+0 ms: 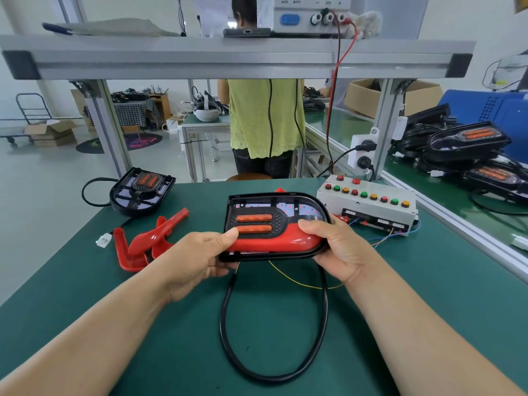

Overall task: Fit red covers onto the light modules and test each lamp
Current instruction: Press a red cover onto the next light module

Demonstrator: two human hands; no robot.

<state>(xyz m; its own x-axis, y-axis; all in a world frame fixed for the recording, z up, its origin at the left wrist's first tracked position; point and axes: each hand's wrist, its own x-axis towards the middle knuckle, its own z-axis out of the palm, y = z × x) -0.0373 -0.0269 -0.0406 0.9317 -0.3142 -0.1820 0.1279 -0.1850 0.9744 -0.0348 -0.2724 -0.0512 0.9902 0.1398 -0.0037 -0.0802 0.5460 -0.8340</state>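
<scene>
Light module (pixel 258 221) with red cover (pixel 283 238) gripped endwise by left hand (pixel 200 258) and right hand (pixel 338 247), spare covers (pixel 141 244) at 9 o'clock, cardboard box (pixel 364 101) at 1 o'clock, contents unclear

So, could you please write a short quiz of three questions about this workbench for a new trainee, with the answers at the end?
1. True or false: the left hand and the right hand both hold the light module, which has a red cover on its near part.
2. Where do the spare red covers lie from the held module? A to its left; B to its right; C under it.
3. Fill in: the push-button test box stands to the module's ____.
Key: 1 true; 2 A; 3 right.
</scene>
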